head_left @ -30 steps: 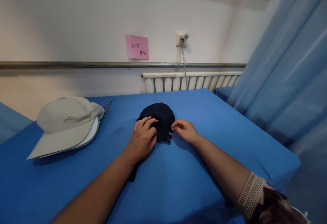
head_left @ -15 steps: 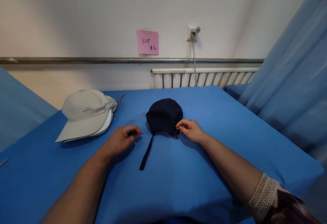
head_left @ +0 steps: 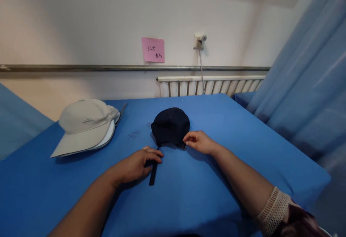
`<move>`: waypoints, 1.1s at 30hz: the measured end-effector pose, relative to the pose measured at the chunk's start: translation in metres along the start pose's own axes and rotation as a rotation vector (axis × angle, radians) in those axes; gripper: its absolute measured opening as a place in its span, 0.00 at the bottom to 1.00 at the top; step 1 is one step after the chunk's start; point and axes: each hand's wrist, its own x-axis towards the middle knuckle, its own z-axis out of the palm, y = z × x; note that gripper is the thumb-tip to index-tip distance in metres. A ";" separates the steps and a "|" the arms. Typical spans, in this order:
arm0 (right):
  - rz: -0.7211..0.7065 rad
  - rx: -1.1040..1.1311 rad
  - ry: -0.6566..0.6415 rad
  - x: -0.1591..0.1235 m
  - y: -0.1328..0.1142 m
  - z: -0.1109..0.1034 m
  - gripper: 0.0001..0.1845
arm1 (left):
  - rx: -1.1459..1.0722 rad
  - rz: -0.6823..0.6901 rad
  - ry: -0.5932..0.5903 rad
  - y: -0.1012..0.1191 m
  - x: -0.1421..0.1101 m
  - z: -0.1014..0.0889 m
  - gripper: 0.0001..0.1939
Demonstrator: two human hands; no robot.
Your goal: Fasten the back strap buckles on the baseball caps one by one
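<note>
A dark navy baseball cap (head_left: 171, 126) lies on the blue-covered bed with its back opening toward me. Its loose strap (head_left: 152, 174) trails off the left side across the sheet. Over the upper part of that strap is my left hand (head_left: 142, 162), palm down, thumb and fingers apart and not closed round it. My right hand (head_left: 200, 142) pinches the cap's right rear edge, just above a small metal buckle (head_left: 183, 146). The exact grip is partly hidden by the fingers.
A stack of light caps (head_left: 85, 118), beige on top, stands on the bed (head_left: 205, 201) to the left. Behind are a radiator (head_left: 183, 88), a metal rail (head_left: 108, 68), a plugged socket (head_left: 199, 42) and a pink note (head_left: 153, 49). A blue curtain (head_left: 302, 82) hangs at the right.
My left hand has moved right and nearer to me, from beside the cap to over its loose strap. My right hand stays at the cap's edge. The view has shifted slightly.
</note>
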 end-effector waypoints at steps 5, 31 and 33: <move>-0.085 -0.253 -0.073 -0.004 -0.009 0.005 0.17 | 0.021 -0.073 -0.030 0.007 0.005 -0.001 0.10; 0.020 -0.192 0.024 0.007 -0.011 0.023 0.07 | -0.190 -0.228 0.249 0.006 0.037 0.030 0.10; 0.087 -0.005 0.023 0.010 -0.003 0.026 0.06 | -0.273 -0.255 0.279 0.006 0.038 0.029 0.11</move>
